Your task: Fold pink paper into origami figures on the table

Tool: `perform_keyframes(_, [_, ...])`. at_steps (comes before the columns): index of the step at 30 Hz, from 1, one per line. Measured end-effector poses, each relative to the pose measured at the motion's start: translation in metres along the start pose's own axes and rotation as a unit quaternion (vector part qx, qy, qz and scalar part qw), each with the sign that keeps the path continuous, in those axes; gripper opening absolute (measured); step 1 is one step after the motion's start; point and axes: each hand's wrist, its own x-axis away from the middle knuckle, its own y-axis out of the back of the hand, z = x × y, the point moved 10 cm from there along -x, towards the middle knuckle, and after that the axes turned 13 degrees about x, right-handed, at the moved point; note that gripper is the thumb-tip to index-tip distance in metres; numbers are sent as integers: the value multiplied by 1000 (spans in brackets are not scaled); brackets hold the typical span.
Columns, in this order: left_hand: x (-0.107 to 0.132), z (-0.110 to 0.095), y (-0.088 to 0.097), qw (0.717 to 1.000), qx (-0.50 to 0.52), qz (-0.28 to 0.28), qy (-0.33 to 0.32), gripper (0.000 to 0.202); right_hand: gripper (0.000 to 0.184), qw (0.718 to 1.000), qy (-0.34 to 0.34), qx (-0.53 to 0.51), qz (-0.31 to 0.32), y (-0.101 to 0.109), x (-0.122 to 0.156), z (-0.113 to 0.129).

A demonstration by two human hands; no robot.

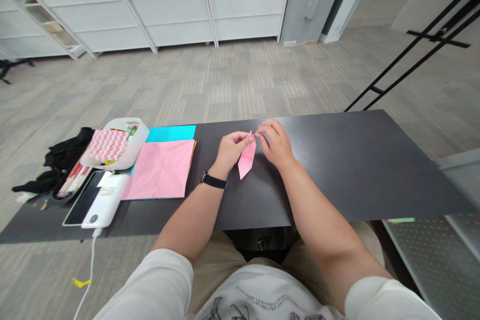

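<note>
**Both hands pinch the far tip of a folded pink paper**

Dark surface (337, 170) fills the middle of the view, its left corner cut off. Left of centre, a pink sheet (159, 170) lies flat over a cyan sheet (171, 133). Further left, a white tray (138, 146), a phone (83, 204) and a white power bank (105, 201); its label is too small to read. Centre: the folded pink paper (246, 160), long and narrow, one point aimed near, the other far. Left hand (229, 150) and right hand (276, 145) close their fingers on that far tip, hiding it.
</note>
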Motion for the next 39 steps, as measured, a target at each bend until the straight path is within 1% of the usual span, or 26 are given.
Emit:
perform_keyframes(3, [0, 3, -2, 1000, 6, 10, 8, 32, 12, 1000, 1, 1, 2, 0, 0, 0])
perform_keyframes(7, [0, 0, -1, 1000, 10, 6, 5, 32, 11, 1000, 0, -20, 5, 0, -1, 0])
perform_keyframes(12, [1, -2, -2, 1000, 14, 12, 2, 31, 14, 996, -50, -75, 26, -7, -2, -10])
perform_keyframes(16, [0, -1, -2, 1000, 23, 14, 2, 31, 7, 989, -75, -120, 38, -10, -2, -14])
perform_keyframes(19, [0, 1, -4, 999, 29, 22, 16, 33, 5, 983, -95, -147, 57, -14, -2, -17])
perform_keyframes(22, [0, 3, -8, 998, 32, 41, 34, 33, 4, 977, -103, -174, 67, -16, -2, -17])
perform_keyframes(27, [0, 3, -12, 996, 39, 63, 54, 37, 4, 968, -103, -211, 89, -21, -1, -16])
perform_keyframes(31, [1, 5, -15, 994, 46, 78, 65, 39, 8, 964, -86, -235, 93, -20, -1, -12])
perform_keyframes(36, [1, 6, -15, 994, 39, 82, 63, 36, 7, 969, -79, -214, 95, -16, -3, -10])
perform_keyframes(39, [0, 5, -13, 995, 36, 77, 59, 35, 9, 978, -53, -181, 87, -11, -4, -7])
